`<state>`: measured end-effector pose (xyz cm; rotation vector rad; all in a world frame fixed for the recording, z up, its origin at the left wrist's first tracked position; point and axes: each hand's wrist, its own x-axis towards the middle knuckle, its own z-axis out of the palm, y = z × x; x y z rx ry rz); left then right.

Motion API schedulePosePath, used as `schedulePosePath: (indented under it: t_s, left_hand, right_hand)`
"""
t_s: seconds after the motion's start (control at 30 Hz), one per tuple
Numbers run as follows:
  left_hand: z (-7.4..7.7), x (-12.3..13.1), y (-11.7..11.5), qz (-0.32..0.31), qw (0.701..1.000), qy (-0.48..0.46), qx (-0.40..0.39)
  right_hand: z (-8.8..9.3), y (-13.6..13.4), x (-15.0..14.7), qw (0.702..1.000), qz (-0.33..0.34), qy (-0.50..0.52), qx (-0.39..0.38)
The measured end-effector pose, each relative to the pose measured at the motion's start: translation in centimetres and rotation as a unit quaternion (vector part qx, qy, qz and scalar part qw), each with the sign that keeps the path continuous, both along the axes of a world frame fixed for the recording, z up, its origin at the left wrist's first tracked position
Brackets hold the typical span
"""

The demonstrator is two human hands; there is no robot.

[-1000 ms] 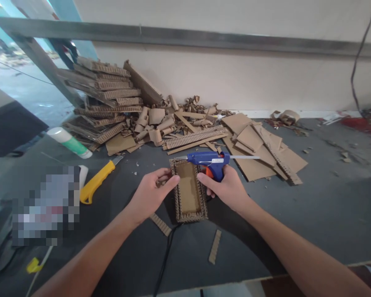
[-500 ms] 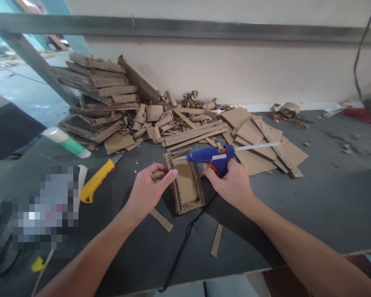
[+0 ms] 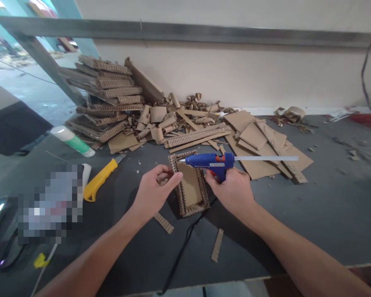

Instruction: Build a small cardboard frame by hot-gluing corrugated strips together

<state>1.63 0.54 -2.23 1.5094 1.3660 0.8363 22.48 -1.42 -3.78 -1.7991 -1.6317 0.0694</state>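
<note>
Between both hands' fingers (image 3: 174, 178), cardboard frame (image 3: 190, 185).

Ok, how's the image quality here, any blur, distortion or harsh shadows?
Head view: wide-angle distortion stretches the forearms at the edges; left hand, right hand, glue gun and cardboard frame are sharp; soft shadows lie beneath them on the table; a pixelated patch sits at left.

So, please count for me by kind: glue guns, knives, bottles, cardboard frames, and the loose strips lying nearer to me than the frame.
glue gun: 1
knife: 1
bottle: 1
frame: 1
strips: 2
Total: 6
</note>
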Motion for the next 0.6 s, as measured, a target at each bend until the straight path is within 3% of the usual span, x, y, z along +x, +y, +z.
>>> schedulePosePath:
  t_s: [0.6]
  left_hand:
    - [-0.26,-0.23,0.28,0.001,0.998,0.06,0.011]
  right_hand:
    - [-0.72,-0.12,0.31,0.992,0.029,-0.124,0.002]
